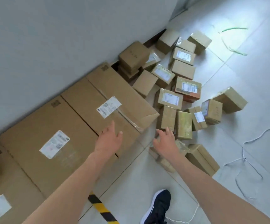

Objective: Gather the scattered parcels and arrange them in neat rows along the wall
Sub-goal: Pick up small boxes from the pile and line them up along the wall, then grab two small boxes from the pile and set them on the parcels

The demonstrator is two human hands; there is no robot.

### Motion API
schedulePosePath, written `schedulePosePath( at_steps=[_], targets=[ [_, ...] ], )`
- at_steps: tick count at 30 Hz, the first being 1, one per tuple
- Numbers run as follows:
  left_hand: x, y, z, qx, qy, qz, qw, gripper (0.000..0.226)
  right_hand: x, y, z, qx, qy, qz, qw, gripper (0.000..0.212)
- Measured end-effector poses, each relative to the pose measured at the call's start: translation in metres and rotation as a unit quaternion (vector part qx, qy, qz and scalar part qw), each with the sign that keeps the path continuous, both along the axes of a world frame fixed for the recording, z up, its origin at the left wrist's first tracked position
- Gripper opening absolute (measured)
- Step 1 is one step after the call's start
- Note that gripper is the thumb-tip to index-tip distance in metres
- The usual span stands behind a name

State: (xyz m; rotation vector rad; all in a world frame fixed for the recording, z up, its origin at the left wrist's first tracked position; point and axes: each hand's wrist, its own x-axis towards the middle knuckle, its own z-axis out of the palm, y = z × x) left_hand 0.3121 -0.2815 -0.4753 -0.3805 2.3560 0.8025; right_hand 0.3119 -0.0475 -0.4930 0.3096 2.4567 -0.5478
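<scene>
Both hands out, fingers spread, holding nothing. Left hand (109, 139) is over the near edge of the big boxes (50, 126) lined along the wall (50, 38); can't tell if it touches. Right hand (165, 142) is above a flat parcel (165, 165) on the floor (244, 78), fingertips just short of an upright parcel (168, 118). Other small parcels (182, 70) lie in a loose heap beyond the right hand, unsorted. White cord (260, 131) and green strap (234, 29) at right. Black shoe (158, 206) and striped tape (100, 207) at bottom.
</scene>
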Motion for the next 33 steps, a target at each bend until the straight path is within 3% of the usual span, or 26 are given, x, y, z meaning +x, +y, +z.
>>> schedulePosePath(
  at_steps=[4,9,16,22,27,33],
  targets=[
    [-0.027,0.128,-0.005,0.026,0.012,-0.064,0.998,0.067,0.0,0.13,0.0,0.013,-0.025,-0.089,0.996,0.058],
    [-0.061,0.231,-0.019,-0.008,-0.008,-0.141,0.99,0.066,-0.015,0.233,-0.004,0.003,-0.045,-0.163,0.986,0.064],
    [-0.137,0.298,-0.065,-0.04,0.003,-0.217,0.975,0.072,-0.062,0.274,-0.046,-0.008,-0.056,-0.212,0.976,0.07],
    [-0.232,0.332,-0.144,-0.093,0.015,-0.33,0.939,0.077,-0.133,0.287,-0.125,0.004,-0.055,-0.201,0.978,0.075],
    [-0.315,0.348,-0.213,-0.161,0.054,-0.431,0.886,0.08,-0.196,0.312,-0.193,0.047,-0.017,-0.159,0.986,0.076],
    [-0.376,0.353,-0.289,-0.215,0.053,-0.574,0.788,0.099,-0.301,0.345,-0.256,0.139,0.044,0.015,0.989,0.094]
  ],
)
